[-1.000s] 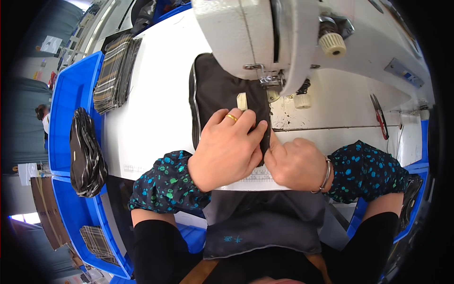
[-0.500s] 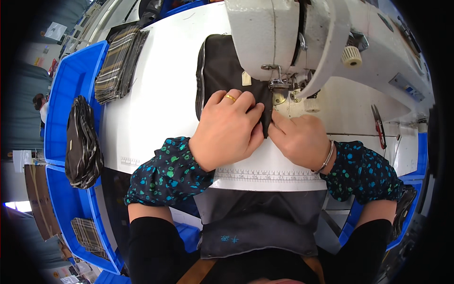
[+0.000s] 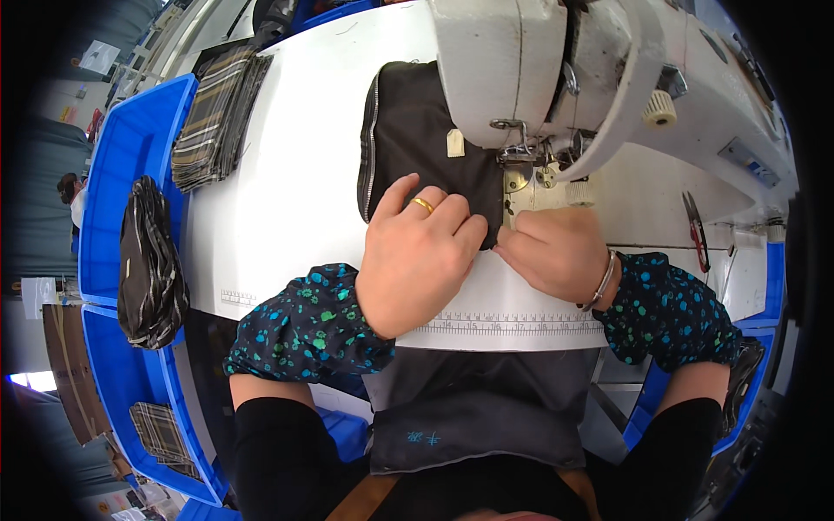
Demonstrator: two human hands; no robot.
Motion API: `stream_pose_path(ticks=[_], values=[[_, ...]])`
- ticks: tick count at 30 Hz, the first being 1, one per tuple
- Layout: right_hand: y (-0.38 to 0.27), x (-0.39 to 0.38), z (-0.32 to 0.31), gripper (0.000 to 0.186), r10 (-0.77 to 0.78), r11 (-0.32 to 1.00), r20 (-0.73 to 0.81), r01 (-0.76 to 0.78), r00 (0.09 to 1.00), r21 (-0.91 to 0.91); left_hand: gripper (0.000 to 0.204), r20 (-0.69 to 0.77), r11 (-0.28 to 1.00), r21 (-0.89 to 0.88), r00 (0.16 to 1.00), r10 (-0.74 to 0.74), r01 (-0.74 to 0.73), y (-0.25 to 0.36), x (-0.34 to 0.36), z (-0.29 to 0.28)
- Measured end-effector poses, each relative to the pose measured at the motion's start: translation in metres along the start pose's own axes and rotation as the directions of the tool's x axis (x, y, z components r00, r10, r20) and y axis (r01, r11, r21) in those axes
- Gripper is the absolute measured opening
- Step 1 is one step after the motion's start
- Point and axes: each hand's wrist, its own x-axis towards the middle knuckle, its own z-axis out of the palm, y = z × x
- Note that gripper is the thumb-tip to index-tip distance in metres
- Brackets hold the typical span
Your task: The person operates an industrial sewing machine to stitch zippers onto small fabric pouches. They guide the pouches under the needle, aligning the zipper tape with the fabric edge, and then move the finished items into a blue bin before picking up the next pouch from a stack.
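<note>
Dark brown cloth, with a zip down its 9 o'clock side, lies flat on the white table before us, its long axis running roughly from 12 to 6. From our left hand most of it stretches toward 12; from our right hand it lies toward 10. We have the right hand closed, thumb and finger pinching the near corner at the cloth's 5 o'clock. Our left rests over the near end with fingers bent; we cannot tell whether they grip any fabric or only press it. What counts most, we judge, is the 3 o'clock edge: from our right fingertips it runs toward 12, up to the presser foot of the sewing machine. Our right hand is nearer that edge; from our left, the foot stands between 1 and 2. Whether the foot bears on the cloth, we cannot make out.
</note>
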Motion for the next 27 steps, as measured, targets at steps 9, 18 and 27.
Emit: stream_pose_path(ticks=[9, 18, 27], values=[[-0.011, -0.001, 0.002, 0.022, -0.071, 0.978, -0.034, 0.063, 0.997, -0.2, 0.029, -0.069, 0.997, 0.071, 0.997, 0.028, -0.023, 0.007, -0.003, 0.006], [-0.016, -0.008, 0.003, 0.019, -0.047, 0.982, 0.082, 0.061, 0.996, -0.176, 0.021, 0.011, 0.998, 0.035, 0.999, 0.052, -0.052, 0.007, -0.005, 0.008], [-0.001, -0.002, 0.007, 0.023, 0.07, 0.973, 0.118, -0.042, 0.991, -0.226, 0.026, -0.056, 0.997, -0.073, 0.998, 0.013, -0.017, -0.011, 0.01, 0.022]])
